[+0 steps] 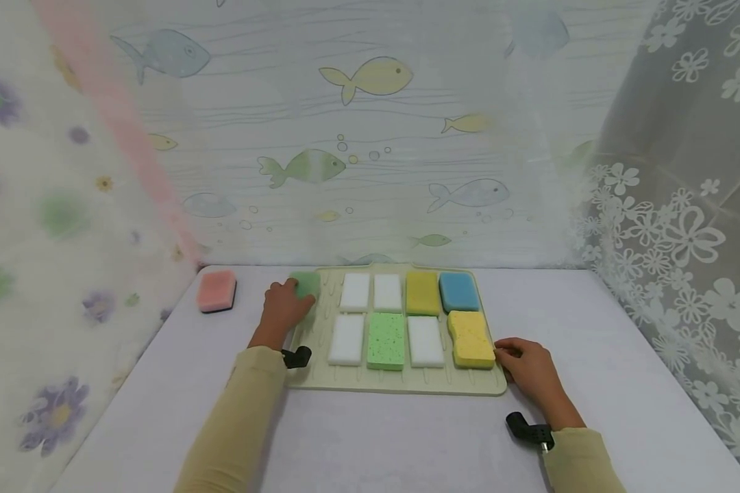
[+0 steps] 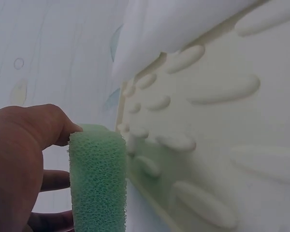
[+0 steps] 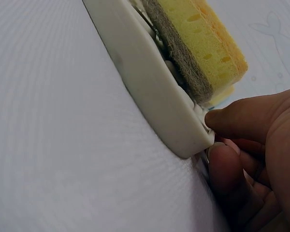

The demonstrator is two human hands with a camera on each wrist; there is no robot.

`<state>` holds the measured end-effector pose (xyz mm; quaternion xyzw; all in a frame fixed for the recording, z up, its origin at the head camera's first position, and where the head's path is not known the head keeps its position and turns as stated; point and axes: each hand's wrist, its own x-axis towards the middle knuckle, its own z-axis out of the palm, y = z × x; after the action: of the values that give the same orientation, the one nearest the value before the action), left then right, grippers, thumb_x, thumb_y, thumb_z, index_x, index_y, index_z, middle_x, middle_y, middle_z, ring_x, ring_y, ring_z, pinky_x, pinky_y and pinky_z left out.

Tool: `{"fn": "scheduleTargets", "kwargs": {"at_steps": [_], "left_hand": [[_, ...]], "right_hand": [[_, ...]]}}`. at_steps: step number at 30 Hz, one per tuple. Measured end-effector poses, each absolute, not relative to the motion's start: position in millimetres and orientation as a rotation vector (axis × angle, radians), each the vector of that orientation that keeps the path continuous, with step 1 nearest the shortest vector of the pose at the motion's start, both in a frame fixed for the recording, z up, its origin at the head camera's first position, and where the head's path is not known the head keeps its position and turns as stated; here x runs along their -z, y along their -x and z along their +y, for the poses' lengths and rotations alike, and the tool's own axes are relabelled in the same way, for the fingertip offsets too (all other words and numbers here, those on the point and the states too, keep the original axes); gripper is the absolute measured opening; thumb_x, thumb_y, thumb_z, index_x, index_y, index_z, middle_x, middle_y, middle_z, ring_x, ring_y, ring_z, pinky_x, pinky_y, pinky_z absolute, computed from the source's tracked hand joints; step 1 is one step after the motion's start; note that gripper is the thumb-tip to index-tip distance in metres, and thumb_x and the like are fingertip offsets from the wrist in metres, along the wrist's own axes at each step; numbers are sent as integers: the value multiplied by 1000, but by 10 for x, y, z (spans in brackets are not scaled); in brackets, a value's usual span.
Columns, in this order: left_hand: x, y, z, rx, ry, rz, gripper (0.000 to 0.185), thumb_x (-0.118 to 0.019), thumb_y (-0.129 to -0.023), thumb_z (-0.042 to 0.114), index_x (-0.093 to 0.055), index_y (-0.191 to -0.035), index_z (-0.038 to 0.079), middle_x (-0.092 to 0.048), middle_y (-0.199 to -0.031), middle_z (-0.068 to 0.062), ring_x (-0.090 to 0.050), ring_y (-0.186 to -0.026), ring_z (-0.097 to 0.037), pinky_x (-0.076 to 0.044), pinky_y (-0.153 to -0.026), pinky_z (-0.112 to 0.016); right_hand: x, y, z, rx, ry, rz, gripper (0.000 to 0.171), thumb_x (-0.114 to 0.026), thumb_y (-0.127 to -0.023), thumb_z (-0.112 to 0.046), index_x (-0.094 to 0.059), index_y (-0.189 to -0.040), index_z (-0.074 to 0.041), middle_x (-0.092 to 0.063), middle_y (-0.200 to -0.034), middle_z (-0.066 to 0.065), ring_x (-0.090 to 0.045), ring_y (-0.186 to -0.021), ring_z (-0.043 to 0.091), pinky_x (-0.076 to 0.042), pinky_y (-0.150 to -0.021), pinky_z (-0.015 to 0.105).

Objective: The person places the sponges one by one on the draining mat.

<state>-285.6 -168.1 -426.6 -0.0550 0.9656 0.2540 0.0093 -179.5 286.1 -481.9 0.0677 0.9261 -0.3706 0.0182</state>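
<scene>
My left hand [image 1: 286,308] pinches a pale green sponge [image 2: 97,181] between thumb and fingers, at the far left corner of a cream ridged tray [image 1: 395,385]. In the left wrist view, this porous sponge is beside the tray's raised ridges; whether it touches them I cannot tell. My right hand [image 1: 530,370] grips the tray's right edge, thumb on the rim and fingers below it. Close to that thumb lies a yellow sponge [image 3: 208,41] with a dark scouring layer underneath. A speckled green sponge [image 1: 386,341] sits in the front row.
Several white sponges [image 1: 347,340] lie in two rows on the tray, with an olive-yellow sponge [image 1: 422,293] and a blue sponge [image 1: 459,292] at the back right. A pink sponge [image 1: 216,290] with a dark base rests on the white tabletop [image 1: 395,445] to the left.
</scene>
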Motion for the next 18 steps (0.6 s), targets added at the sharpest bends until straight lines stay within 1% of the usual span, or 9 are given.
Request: {"fn": "scheduleTargets", "kwargs": {"at_steps": [5, 11, 18], "left_hand": [[4308, 2902, -1594, -780, 132, 3029, 67, -50, -90, 38, -38, -143, -1, -41, -132, -33, -41, -121, -48, -42, -95, -57], [4320, 2918, -1480, -766, 115, 3032, 66, -50, -92, 39, -39, -142, -1, -41, -132, -33, -41, -121, -48, -42, -96, -56], [4308, 2932, -1366, -812, 98, 3019, 64, -52, -93, 37, -39, -143, -2, -40, -132, -33, -41, -121, -47, -42, -96, -56]], "right_hand": [[4830, 1813, 2861, 1152, -217, 2871, 38, -59, -95, -32, -65, -121, -6, -70, -108, 12, -64, -93, 20, -50, -69, 26], [4837, 1812, 2857, 1184, -206, 2858, 38, -60, -95, -31, -65, -121, -4, -70, -106, 12, -64, -87, 17, -50, -65, 25], [4838, 1814, 2864, 1189, -206, 2857, 37, -60, -95, -30, -65, -120, -4, -70, -105, 11, -64, -87, 17, -49, -66, 24]]}}
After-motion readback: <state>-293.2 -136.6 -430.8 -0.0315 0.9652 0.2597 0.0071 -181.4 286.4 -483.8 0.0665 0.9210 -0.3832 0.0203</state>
